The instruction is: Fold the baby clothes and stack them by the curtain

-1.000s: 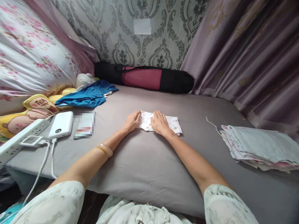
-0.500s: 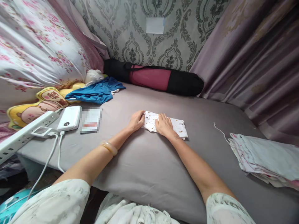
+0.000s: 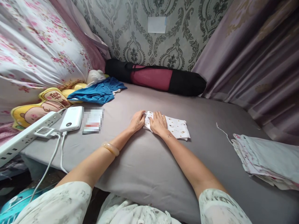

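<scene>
A small folded white cloth [image 3: 179, 127] with a sparse print of tiny figures and dots lies flat on the grey bed sheet [image 3: 144, 168]. My left hand [image 3: 137, 121] grips its left end, fingers curled at the edge and fingertips partly hidden. Flat on top of the cloth rests my right hand [image 3: 159, 123], fingers stretched out and thumb close to the left end. A pale bangle [image 3: 110, 149] circles my left forearm.
Left of my hands are a white power bank [image 3: 71, 119], a blurred packet [image 3: 93, 120], a power strip [image 3: 28, 137] and cables. Behind them lies a blue garment [image 3: 99, 90]. A black-and-red long bag [image 3: 151, 77] lines the wall. Folded fabric [image 3: 268, 158] is stacked at right.
My right hand has slid left across the cloth, toward my left hand, uncovering more of its right part. My left hand stays at the left end. The view has shifted slightly.
</scene>
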A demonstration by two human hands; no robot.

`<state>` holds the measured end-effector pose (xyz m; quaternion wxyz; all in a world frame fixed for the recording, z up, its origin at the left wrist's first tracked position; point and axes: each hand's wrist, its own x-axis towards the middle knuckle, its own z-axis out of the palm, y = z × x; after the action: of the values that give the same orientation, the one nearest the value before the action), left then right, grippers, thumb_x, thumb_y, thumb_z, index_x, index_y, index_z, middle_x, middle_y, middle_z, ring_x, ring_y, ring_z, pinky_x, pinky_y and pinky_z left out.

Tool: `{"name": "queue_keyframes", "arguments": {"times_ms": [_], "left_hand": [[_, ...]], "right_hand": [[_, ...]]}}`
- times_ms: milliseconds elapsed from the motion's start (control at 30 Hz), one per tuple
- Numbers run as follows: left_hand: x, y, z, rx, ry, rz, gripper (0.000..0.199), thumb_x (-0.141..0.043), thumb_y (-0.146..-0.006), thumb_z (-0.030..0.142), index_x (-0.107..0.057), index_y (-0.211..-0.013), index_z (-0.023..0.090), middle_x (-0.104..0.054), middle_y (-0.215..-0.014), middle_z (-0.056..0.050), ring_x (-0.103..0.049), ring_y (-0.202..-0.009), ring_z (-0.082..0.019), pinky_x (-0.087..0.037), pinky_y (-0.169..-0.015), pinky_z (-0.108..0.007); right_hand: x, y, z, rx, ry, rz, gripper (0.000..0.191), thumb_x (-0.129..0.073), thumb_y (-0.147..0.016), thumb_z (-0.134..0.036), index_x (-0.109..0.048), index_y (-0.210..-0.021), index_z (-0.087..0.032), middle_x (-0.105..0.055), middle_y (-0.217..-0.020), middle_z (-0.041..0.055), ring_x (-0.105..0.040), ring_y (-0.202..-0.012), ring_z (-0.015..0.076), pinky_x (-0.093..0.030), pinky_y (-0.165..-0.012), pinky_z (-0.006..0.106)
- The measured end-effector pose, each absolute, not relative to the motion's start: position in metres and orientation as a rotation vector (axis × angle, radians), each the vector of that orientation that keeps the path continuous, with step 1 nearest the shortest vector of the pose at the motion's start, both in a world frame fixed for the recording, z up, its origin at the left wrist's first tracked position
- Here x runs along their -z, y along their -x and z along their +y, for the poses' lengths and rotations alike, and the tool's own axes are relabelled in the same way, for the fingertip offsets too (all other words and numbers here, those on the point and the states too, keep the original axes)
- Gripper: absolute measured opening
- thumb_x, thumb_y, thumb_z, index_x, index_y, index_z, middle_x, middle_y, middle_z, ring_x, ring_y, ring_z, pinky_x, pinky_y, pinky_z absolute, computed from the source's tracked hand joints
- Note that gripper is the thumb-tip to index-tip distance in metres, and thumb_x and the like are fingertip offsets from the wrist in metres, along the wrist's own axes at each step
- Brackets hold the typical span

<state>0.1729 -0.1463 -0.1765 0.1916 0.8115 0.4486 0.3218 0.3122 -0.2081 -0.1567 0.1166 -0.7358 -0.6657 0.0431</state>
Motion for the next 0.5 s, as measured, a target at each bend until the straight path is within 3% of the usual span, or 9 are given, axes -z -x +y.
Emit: {"name": "queue_keyframes", "arguments": {"times_ms": [233, 500], "left_hand": [[0.172, -0.173, -0.148, -0.880, -2.219, 1.261, 0.037, -0.037, -0.091, 0.016, -0.058, -0.121, 0.015, -0.065, -0.124, -0.011, -0.057, -0.119, -0.022, -0.042, -0.106, -0.038], [0.164, -0.173, -0.151, -0.904, -2.101, 1.281, 0.043, -0.026, -0.099, 0.034, -0.060, -0.118, 0.016, -0.064, -0.123, -0.012, -0.057, -0.118, -0.022, -0.042, -0.107, -0.037]], "right_hand": [[0.150, -0.313, -0.206, -0.184, 2.198, -1.972, 0.061, -0.023, -0.100, -0.037, -0.034, -0.149, -0.002, -0.031, -0.157, 0.0160, -0.021, -0.146, 0.0275, -0.010, -0.118, 0.044], [0.138, -0.293, -0.202, -0.180, 2.125, -2.000, 0.060, -0.019, -0.100, -0.033, -0.032, -0.150, -0.002, -0.027, -0.158, 0.0156, -0.017, -0.148, 0.0268, -0.006, -0.119, 0.048]]}}
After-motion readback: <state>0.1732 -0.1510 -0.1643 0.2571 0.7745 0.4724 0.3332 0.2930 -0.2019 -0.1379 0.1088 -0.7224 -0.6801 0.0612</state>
